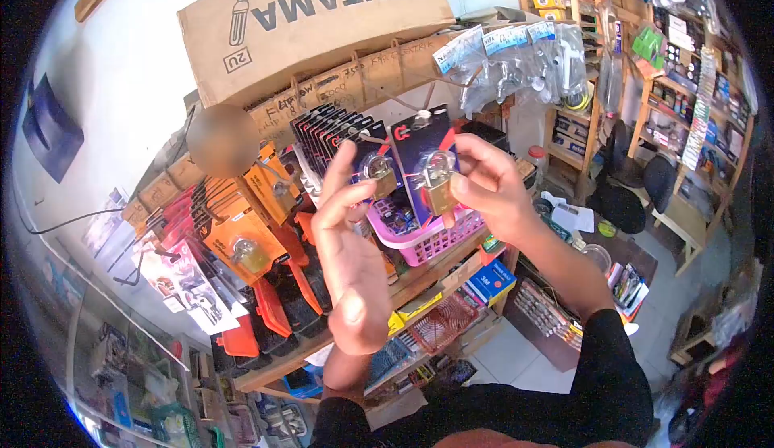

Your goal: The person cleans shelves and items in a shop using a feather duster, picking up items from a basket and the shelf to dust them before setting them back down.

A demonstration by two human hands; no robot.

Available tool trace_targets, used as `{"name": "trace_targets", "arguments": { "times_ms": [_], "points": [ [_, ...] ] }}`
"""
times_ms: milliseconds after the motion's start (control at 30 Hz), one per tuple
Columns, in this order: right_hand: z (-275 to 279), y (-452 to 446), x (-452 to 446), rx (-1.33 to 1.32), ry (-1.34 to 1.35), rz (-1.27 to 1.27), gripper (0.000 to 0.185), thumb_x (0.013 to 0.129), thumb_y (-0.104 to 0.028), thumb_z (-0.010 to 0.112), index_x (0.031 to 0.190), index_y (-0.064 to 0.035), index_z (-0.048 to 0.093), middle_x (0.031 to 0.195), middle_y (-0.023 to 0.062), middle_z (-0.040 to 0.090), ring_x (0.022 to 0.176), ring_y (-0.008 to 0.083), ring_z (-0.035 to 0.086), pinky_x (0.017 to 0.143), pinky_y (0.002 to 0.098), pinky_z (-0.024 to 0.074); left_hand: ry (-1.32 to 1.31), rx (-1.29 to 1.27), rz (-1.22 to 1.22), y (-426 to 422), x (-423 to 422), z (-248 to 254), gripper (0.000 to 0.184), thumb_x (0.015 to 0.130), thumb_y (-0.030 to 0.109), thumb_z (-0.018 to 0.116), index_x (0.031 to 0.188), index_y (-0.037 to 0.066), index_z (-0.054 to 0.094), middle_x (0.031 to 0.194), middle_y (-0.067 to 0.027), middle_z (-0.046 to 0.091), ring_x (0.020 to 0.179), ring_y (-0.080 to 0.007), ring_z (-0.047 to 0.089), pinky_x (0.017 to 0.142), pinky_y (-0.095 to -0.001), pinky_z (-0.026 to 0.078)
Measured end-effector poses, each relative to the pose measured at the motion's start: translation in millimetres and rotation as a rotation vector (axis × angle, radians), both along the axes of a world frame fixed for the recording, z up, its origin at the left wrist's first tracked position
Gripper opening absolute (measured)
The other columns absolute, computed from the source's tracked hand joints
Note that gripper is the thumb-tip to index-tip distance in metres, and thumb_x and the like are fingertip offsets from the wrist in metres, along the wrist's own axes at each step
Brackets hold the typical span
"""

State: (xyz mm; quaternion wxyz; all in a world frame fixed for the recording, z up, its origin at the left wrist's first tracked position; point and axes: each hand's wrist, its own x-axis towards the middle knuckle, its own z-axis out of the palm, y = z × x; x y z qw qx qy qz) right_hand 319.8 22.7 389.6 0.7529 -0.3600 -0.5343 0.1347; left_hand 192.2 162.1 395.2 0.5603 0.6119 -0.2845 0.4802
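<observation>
My right hand (492, 186) pinches a carded padlock (438, 190), a brass body with a silver shackle on a dark blue and red card, between thumb and fingers. My left hand (351, 238) is raised on the left, its fingers apart and its fingertips beside another carded padlock (382, 176). Whether they touch that card I cannot tell. Behind it, a row of similar black and red cards (318, 134) hangs from a hook. A pink plastic basket (427, 246) with small packets inside stands just below the cards.
Orange padlock cards (246, 242) and other hanging packs fill the left side. A large cardboard box (314, 37) stands behind, with bagged taps (524, 65) hanging at its right. Wooden shelves (661, 109) full of goods line the right. Below is a blue box (490, 283).
</observation>
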Motion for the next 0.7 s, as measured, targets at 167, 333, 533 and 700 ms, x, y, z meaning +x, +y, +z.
{"name": "trace_targets", "arguments": {
  "times_ms": [167,333,533,700],
  "points": [
    [-3.8,18.0,-1.7,-0.005,0.078,-0.080,0.040,0.092,-0.017,0.066,0.127,-0.0011,0.053,0.108,0.0060,0.067,0.084,0.0097,0.064,0.057,0.0229,0.0514,-0.051,0.306,0.397,5.6,-4.3,-1.0,0.077,0.078,0.061,0.058,0.130,0.004,0.049,0.152,-0.0291,0.025,0.140,-0.0397,0.024,0.113,-0.0492,0.014],
    [-6.8,20.7,-5.5,-0.002,0.116,-0.088,0.043,0.091,-0.019,0.068,0.126,-0.0008,0.054,0.104,0.0060,0.068,0.081,0.0083,0.064,0.053,0.0213,0.0495,0.078,0.517,0.531,3.3,-17.7,2.9,0.075,0.076,0.054,0.065,0.134,0.008,0.050,0.152,-0.0281,0.025,0.138,-0.0415,0.024,0.112,-0.0503,0.013],
    [-13.0,24.2,-11.3,-0.124,0.119,-0.129,0.045,0.092,-0.018,0.066,0.131,-0.0027,0.049,0.097,0.0060,0.069,0.074,0.0063,0.063,0.051,0.0199,0.0471,0.194,0.613,0.537,7.4,-28.5,-5.4,0.071,0.076,0.041,0.073,0.134,0.008,0.051,0.152,-0.0263,0.027,0.137,-0.0402,0.026,0.111,-0.0485,0.016],
    [-10.4,27.0,-9.7,-0.193,0.145,-0.143,0.048,0.094,-0.016,0.066,0.132,-0.0065,0.039,0.094,0.0098,0.070,0.076,0.0069,0.063,0.058,0.0196,0.0475,0.220,0.572,0.561,9.9,-26.4,-16.8,0.063,0.077,0.034,0.073,0.131,0.008,0.053,0.150,-0.0253,0.030,0.133,-0.0392,0.031,0.109,-0.0479,0.019]
  ]
}}
